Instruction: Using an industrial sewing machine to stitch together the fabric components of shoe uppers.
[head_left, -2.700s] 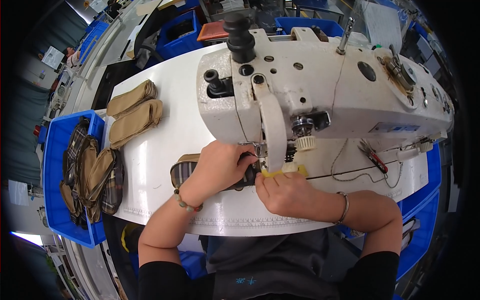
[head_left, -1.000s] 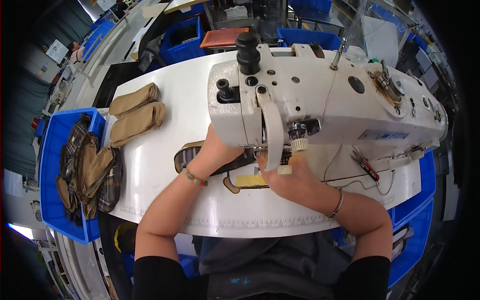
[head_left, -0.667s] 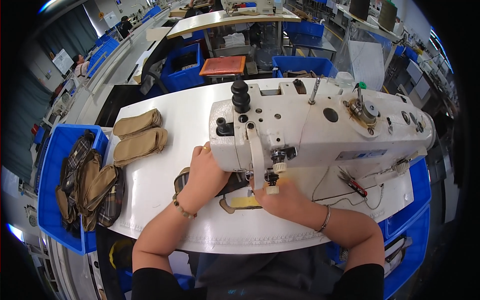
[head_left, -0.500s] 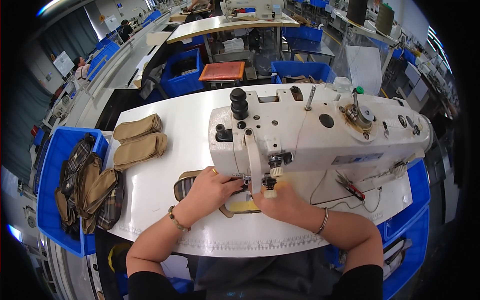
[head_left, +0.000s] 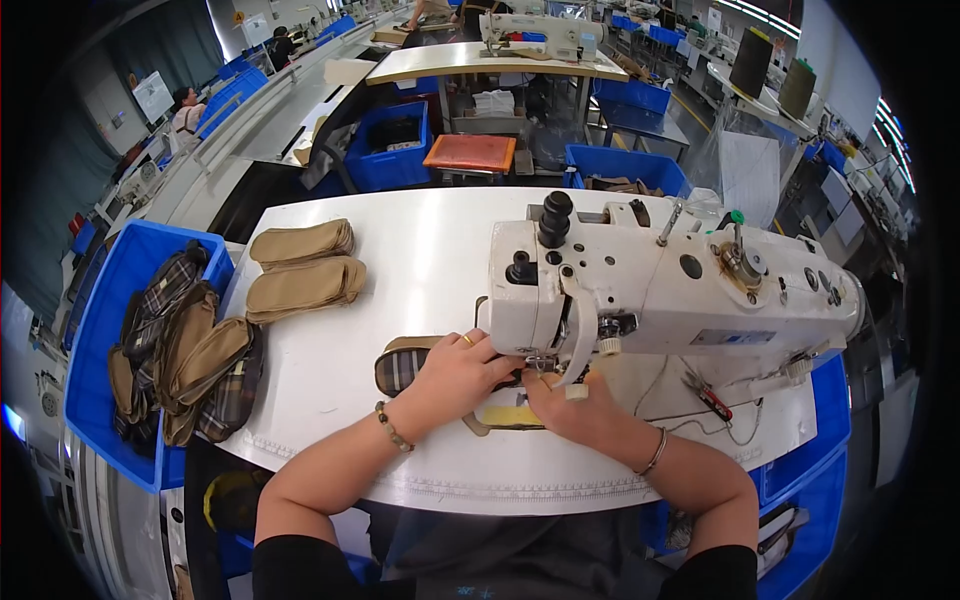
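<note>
A plaid fabric piece with a tan edge (head_left: 398, 372) lies under the head of a white sewing machine (head_left: 620, 290). My left hand (head_left: 458, 375) presses and grips it just left of the presser foot, fingers bent together at the needle area. From the right, my right hand (head_left: 575, 405) pinches the same piece close to the needle; the machine's lever and knob partly hide these fingers. A yellow patch (head_left: 508, 415) shows at the opening in the bed below my hands. The stitching point itself is mostly hidden by fingertips and machine parts.
Two stacks of tan fabric pieces (head_left: 305, 287) lie left on the white table (head_left: 420, 230). A blue bin (head_left: 90, 400) beside it holds plaid and tan pieces. Red-handled thread snips (head_left: 712, 400) and loose thread lie right. An orange-topped stool (head_left: 470, 153) stands beyond the table.
The whole view has shifted, so the machine and table sit farther right in the picture. Both hands stay on the fabric at the needle, with little visible movement relative to the machine.
</note>
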